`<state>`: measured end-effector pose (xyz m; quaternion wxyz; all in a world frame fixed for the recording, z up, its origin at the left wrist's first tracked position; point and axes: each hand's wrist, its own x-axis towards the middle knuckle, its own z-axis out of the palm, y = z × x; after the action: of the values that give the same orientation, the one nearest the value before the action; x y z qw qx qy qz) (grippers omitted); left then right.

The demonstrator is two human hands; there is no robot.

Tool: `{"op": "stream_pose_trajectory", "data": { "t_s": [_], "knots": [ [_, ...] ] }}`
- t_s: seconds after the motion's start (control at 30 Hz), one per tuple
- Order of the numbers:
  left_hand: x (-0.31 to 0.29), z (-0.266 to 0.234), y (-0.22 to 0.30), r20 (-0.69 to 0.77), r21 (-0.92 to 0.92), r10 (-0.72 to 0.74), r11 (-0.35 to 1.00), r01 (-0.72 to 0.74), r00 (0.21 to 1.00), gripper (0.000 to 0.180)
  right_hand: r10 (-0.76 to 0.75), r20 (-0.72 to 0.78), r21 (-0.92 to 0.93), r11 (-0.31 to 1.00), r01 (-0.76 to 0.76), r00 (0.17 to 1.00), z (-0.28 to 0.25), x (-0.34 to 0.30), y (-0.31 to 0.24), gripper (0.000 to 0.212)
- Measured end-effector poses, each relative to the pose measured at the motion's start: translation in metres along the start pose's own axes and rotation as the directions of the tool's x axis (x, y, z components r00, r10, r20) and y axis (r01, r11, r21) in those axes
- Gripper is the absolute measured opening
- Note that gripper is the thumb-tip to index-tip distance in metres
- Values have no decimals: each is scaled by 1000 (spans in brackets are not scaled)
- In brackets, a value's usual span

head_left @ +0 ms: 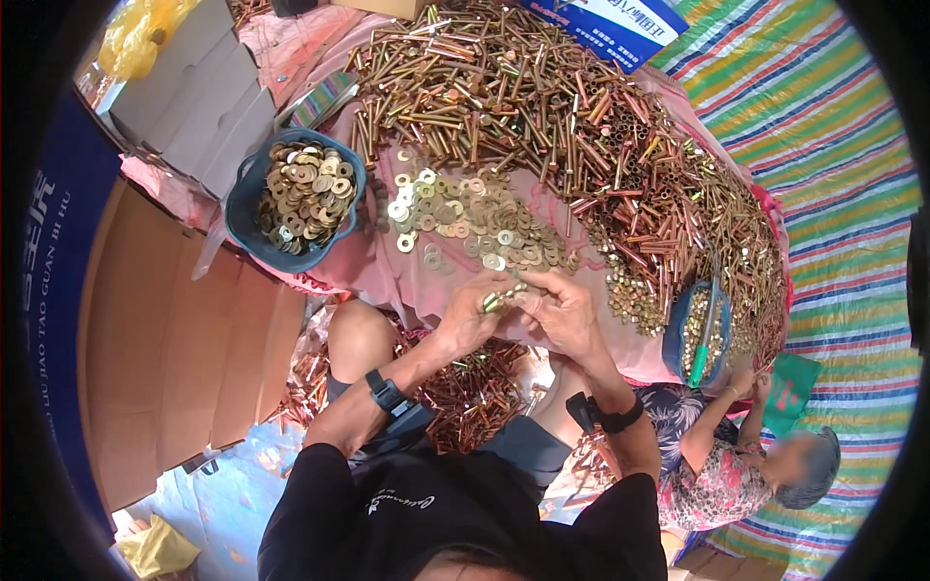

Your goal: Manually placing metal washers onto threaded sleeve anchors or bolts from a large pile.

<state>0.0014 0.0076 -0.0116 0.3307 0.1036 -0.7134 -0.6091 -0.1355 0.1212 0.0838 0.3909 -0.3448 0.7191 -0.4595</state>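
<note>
Left hand (472,312): fingers pinched on a brass bolt (502,296), just below the washers (465,218).
Right hand (560,312): fingertips pressed on the same bolt, touching the left hand.
Bolt: held between both hands, over the pink cloth's (412,281) edge.
Around: bolt heap (581,126) beyond; blue basin (247,228) of washers to the left; a co-worker (736,465) sits right.

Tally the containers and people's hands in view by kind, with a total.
Blue basins: 2, one with washers, one with nuts
Wearer's hands: 2, left hand, right hand, both on a bolt
Co-worker's hands: 2
Total: 6
</note>
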Motion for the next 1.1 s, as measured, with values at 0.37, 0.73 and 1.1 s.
{"op": "stream_pose_trajectory", "data": {
  "t_s": [0.37, 0.73, 1.1],
  "knots": [
    [3, -2, 2, -21, -55, -61, 997, 60, 998, 22, -418, -265, -919, 381, -97, 869, -98, 49, 34, 26],
    [-2, -2, -1, -58, 84, -40, 996, 45, 998, 17, -365, -173, -975, 197, -106, 915, -122, 64, 52, 25],
    [-4, -5, 5, -27, -18, -85, 996, 84, 996, 21, 245, -161, 227, 952, -206, 956, -79, 8, 35, 22]
  ]
}}
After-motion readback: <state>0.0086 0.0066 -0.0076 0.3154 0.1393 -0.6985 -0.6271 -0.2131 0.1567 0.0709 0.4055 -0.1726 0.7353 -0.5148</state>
